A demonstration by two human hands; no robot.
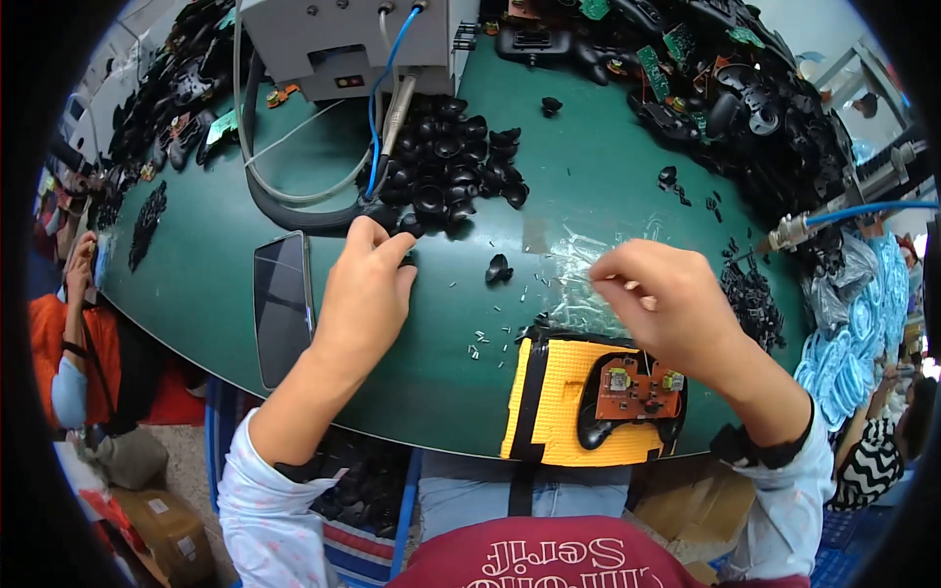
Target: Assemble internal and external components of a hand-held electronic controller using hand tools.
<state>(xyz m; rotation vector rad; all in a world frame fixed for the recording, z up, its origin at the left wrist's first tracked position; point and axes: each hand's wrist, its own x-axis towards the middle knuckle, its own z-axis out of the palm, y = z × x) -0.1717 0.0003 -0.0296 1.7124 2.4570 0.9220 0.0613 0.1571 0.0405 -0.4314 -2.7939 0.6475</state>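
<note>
My left hand [369,294] is beside a pile of black thumbstick caps [441,157], its fingers curled together. A dark bit shows at its fingertips, too small to name. My right hand [668,299] is closed in a pinch above a clear plastic bag [580,284] of small pale pieces; whatever lies between its fingertips is hidden. Below that hand, a black game controller shell [594,423] with an orange circuit board [637,397] rests on a yellow pad [549,397] with black tape. One loose black cap [499,269] lies between my hands.
A phone [281,304] lies left of my left hand. A grey machine [343,49] with cables stands behind. Heaped controller parts [745,108] fill the far right, near a metal-tipped tool [789,233] on a blue hose. Small black pieces [753,304] lie at right.
</note>
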